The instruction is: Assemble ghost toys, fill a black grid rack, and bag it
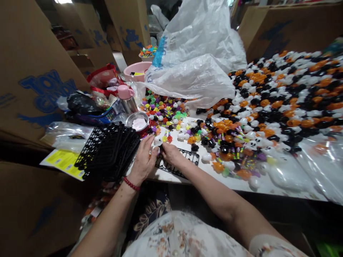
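My left hand (144, 159), with a red bead bracelet at the wrist, curls its fingers and thumb round a small white plastic head (157, 141) with dark face marks. Close beside it, the fingers of my right hand (171, 154) are pinched together at the lower side of this head. A dark bit shows at those fingertips, too small to name. Beneath both hands lies a black plastic grid rack (190, 157), partly covered by my right hand and forearm. Loose white, orange and black plastic heads (193, 139) lie just beyond the rack.
A stack of black grid racks (107, 150) stands left. Behind are a metal bowl (138, 122), a pink-lidded flask (125, 96) and a large white plastic bag (193, 71). A big heap of plastic heads (284, 96) fills the right. Cardboard boxes (34, 71) surround the table.
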### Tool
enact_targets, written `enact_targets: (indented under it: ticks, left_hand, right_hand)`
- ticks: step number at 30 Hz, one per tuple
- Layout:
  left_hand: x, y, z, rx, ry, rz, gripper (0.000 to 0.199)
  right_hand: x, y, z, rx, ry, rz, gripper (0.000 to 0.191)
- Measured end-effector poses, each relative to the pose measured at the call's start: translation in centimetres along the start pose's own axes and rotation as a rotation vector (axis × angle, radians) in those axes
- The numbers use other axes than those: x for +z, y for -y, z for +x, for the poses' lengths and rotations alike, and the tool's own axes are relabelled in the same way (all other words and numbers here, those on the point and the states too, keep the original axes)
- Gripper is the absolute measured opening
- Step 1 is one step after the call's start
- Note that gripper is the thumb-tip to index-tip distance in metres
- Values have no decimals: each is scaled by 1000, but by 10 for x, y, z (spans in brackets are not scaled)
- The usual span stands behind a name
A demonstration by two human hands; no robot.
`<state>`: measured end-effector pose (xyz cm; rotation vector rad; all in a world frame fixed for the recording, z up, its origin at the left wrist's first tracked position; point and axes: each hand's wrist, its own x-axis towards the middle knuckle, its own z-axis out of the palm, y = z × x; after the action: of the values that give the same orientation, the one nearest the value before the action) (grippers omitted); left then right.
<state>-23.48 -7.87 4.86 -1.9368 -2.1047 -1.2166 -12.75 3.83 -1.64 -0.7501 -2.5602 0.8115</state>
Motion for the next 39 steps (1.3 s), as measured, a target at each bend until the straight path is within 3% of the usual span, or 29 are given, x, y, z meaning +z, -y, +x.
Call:
enact_targets:
  ticks: [4, 7, 9, 12, 14, 16, 20, 23, 27, 32, 35, 39]
  left_hand:
    - [-1, 3, 8, 43, 53, 38, 45]
    - [-2, 5, 12, 74, 73, 44, 46]
    - [-4, 5, 13, 80, 79, 39, 46]
    - [-7, 4, 14, 69, 91, 18, 48]
    - [-8, 3, 17, 57, 118, 2, 49]
    - [-8, 1, 20, 50, 161, -9, 51]
    - [-3, -3, 24, 34, 225, -40, 55]
    - [-2, -6, 23, -13, 230, -59, 60]
    - [-5, -10, 19, -38, 229, -68, 61]
    - [-3, -10, 17, -48, 230, -82, 65]
    - [-1, -9, 16, -64, 241, -92, 65]
    - [-2, -11, 16, -67, 246, -90, 63]
  right_hand:
    - [-6, 3, 1, -9, 10, -20, 10]
    - [-34, -5, -17, -26, -73, -1, 18]
    - [-63, -18, -46, 32, -195, -62, 21]
    - [-110, -43, -101, 275, -303, -419, 9]
    - [-130, -59, -132, 422, -249, -619, 13]
    - [-138, -69, -150, 481, -148, -747, 18]
    - [-130, -78, -148, 469, -36, -818, 26]
    - [-125, -80, -133, 518, -127, -741, 22]
    - [-121, -75, -111, 455, -307, -302, 19]
    - [-89, -56, -76, 380, -273, 370, 14]
    - [-61, -46, -56, 356, -221, 530, 12]
    - [-33, -39, -33, 272, -200, 528, 14]
